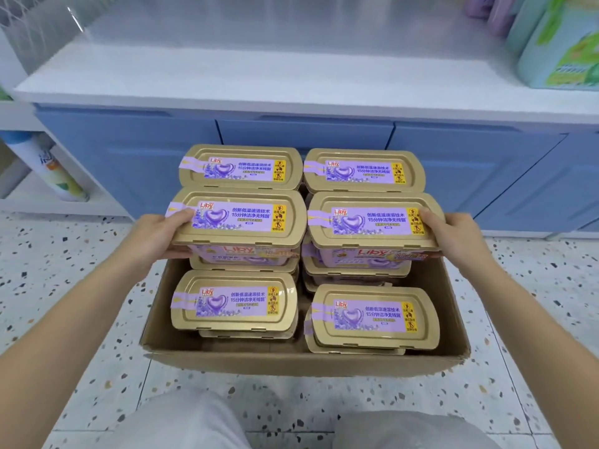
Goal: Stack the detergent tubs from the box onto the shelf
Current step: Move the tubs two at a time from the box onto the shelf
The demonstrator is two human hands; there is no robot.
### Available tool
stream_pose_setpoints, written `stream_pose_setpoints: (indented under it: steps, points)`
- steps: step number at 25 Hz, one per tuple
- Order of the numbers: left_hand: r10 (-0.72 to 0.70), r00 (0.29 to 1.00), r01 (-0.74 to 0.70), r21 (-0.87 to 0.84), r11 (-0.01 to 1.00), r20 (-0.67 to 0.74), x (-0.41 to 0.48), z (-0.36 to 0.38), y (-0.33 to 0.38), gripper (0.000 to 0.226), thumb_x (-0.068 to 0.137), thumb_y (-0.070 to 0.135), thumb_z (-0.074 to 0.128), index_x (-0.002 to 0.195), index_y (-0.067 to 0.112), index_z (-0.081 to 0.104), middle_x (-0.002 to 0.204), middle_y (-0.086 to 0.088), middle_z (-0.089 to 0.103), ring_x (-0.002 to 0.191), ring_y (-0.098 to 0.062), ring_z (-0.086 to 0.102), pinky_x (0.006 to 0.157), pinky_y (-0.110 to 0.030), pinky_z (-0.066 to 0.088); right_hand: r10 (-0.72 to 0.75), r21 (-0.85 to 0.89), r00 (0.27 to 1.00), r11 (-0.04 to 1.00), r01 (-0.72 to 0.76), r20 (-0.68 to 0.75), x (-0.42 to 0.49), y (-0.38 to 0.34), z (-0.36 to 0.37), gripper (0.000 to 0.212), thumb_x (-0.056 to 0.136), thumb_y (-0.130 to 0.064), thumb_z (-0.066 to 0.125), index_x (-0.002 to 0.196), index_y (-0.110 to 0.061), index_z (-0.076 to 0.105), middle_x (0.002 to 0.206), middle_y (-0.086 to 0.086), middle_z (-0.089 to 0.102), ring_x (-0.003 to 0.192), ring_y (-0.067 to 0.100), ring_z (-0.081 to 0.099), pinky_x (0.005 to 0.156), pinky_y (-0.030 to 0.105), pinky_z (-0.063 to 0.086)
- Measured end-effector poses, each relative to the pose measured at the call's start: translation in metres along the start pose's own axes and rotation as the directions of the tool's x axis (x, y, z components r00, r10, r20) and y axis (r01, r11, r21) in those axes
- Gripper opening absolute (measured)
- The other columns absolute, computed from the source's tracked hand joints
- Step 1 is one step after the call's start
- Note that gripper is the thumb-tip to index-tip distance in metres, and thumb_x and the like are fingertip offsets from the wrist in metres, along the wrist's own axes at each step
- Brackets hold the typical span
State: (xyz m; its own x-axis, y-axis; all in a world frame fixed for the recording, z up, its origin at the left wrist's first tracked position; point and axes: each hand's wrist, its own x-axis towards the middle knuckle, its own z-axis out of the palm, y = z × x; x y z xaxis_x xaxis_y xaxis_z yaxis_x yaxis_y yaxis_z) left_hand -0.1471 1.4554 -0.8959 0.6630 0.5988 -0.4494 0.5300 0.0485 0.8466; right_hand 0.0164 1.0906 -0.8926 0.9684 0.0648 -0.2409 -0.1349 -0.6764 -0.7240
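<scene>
A brown cardboard box (291,361) stands open on the floor below me, filled with several detergent tubs with gold lids and purple labels. My left hand (155,234) grips the left end of a raised tub (240,222). My right hand (453,231) grips the right end of a second raised tub (372,225) beside it. Both tubs are lifted above the ones left in the box. Two more tubs (241,166) sit at the far end, and two lower ones (233,301) lie near me. The white shelf (259,69) runs across the top of the view.
Green and teal detergent packs (564,50) stand at the shelf's right end. Blue cabinet doors (304,134) sit under the shelf. A spray can (58,170) leans in a low side shelf at left. My knees (194,422) are at the bottom, on speckled floor.
</scene>
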Motion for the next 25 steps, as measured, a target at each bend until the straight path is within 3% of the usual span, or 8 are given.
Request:
stream_pose_setpoints:
  steps: [3, 5, 8, 12, 14, 18, 22, 25]
  points:
    - [0.028, 0.998, -0.027, 0.014, 1.0, -0.06, -0.006, 0.002, 0.005, 0.028, 0.088, 0.03, 0.055, 0.088, 0.003, 0.062, 0.078, -0.007, 0.067, 0.052, -0.011, 0.067, 0.046, -0.021, 0.056, -0.017, -0.048, 0.998, 0.999, 0.014, -0.06, -0.007, -0.007, -0.004, 0.049, 0.089, -0.045, 0.047, 0.06, -0.006, 0.056, 0.074, 0.018, 0.064, 0.076, 0.034, 0.06, 0.064, 0.038, 0.047]
    - [0.04, 0.997, -0.038, 0.031, 0.999, -0.072, -0.011, -0.004, 0.014, 0.03, 0.088, 0.03, 0.056, 0.083, 0.002, 0.062, 0.077, -0.011, 0.067, 0.045, -0.012, 0.066, 0.045, -0.022, 0.056, -0.024, -0.108, 0.997, 0.994, 0.016, -0.076, -0.012, -0.016, -0.012, 0.051, 0.091, -0.043, 0.046, 0.055, -0.007, 0.049, 0.062, 0.012, 0.055, 0.066, 0.029, 0.053, 0.053, 0.032, 0.034]
    - [0.07, 0.993, -0.068, 0.023, 0.997, -0.095, -0.018, -0.015, 0.043, 0.034, 0.086, 0.031, 0.058, 0.083, -0.002, 0.063, 0.064, -0.016, 0.07, 0.04, -0.017, 0.065, 0.045, -0.026, 0.057, -0.031, -0.16, 0.997, 0.987, 0.02, -0.069, -0.01, -0.038, -0.032, 0.053, 0.089, -0.044, 0.048, 0.054, -0.005, 0.047, 0.061, 0.013, 0.053, 0.068, 0.032, 0.051, 0.054, 0.034, 0.031]
    - [0.177, 0.976, -0.174, 0.031, 0.984, -0.128, -0.018, -0.027, 0.1, 0.032, 0.084, 0.031, 0.058, 0.073, 0.002, 0.064, 0.045, -0.009, 0.066, 0.038, -0.021, 0.064, 0.05, -0.032, 0.058, -0.052, -0.024, 0.997, 0.998, 0.051, -0.055, 0.01, -0.085, -0.071, 0.046, 0.086, -0.042, 0.055, 0.065, -0.001, 0.058, 0.067, 0.016, 0.059, 0.067, 0.033, 0.057, 0.059, 0.035, 0.046]
    - [0.219, 0.968, -0.22, 0.01, 0.976, -0.125, -0.015, -0.032, 0.129, 0.03, 0.085, 0.032, 0.057, 0.072, 0.006, 0.063, 0.043, -0.008, 0.065, 0.036, -0.02, 0.063, 0.048, -0.032, 0.057, -0.071, 0.079, 0.995, 0.994, 0.076, -0.065, 0.02, -0.114, -0.091, 0.039, 0.086, -0.037, 0.057, 0.074, 0.0, 0.059, 0.064, 0.013, 0.058, 0.054, 0.027, 0.058, 0.047, 0.027, 0.053]
    - [0.315, 0.942, -0.317, -0.003, 0.948, -0.113, -0.005, -0.039, 0.185, 0.019, 0.086, 0.031, 0.053, 0.078, 0.016, 0.062, 0.043, -0.003, 0.066, 0.036, -0.019, 0.063, 0.039, -0.027, 0.054, -0.087, 0.179, 0.987, 0.978, 0.11, -0.132, 0.044, -0.165, -0.119, 0.03, 0.086, -0.03, 0.059, 0.071, -0.008, 0.045, 0.065, 0.01, 0.051, 0.048, 0.025, 0.054, 0.027, 0.023, 0.043]
    - [0.318, 0.943, -0.316, 0.036, 0.948, -0.098, 0.014, -0.034, 0.227, 0.022, 0.086, 0.032, 0.052, 0.076, 0.014, 0.059, 0.041, -0.006, 0.064, 0.035, -0.022, 0.063, 0.039, -0.03, 0.054, -0.121, 0.144, 0.978, 0.979, 0.146, -0.169, 0.072, -0.193, -0.124, 0.034, 0.086, -0.033, 0.058, 0.093, 0.0, 0.054, 0.069, 0.013, 0.056, 0.046, 0.026, 0.057, 0.032, 0.027, 0.05]
    - [0.307, 0.946, -0.303, 0.051, 0.952, -0.101, 0.03, -0.031, 0.244, 0.026, 0.086, 0.03, 0.053, 0.075, 0.008, 0.059, 0.038, -0.007, 0.063, 0.032, -0.022, 0.061, 0.035, -0.029, 0.052, -0.133, 0.096, 0.97, 0.983, 0.155, -0.203, 0.092, -0.2, -0.119, 0.047, 0.082, -0.039, 0.058, 0.099, 0.005, 0.058, 0.083, 0.02, 0.062, 0.06, 0.036, 0.065, 0.057, 0.046, 0.059]
